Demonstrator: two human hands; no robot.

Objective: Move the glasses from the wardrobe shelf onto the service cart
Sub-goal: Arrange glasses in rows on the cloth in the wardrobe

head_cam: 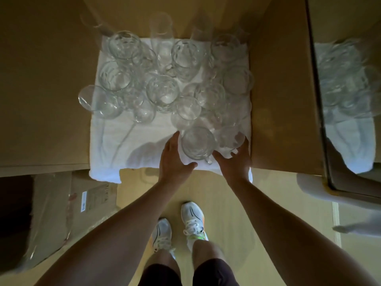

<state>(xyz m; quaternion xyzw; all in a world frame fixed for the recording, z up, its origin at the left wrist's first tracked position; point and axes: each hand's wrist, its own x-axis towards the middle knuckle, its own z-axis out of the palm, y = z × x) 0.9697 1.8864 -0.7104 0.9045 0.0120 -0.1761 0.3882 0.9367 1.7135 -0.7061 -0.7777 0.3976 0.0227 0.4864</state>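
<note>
Reaching in w/ both hands spread: left hand (175,159) and right hand (237,162) flank a glass mug (198,143) at the shelf's (51,89) front edge, fingers loose, not gripping yet imo. Risk: the glasses (160,79) are packed rim to rim on a white towel (115,145), incl. a wine glass (144,114) lying tipped, so a nudge could knock neighbours over. The towel overhangs the edge too; snag it and everything slides. Dim room, mirror (350,89) at right, cardboard boxes (72,203) on the floor. No cart in view.
</note>
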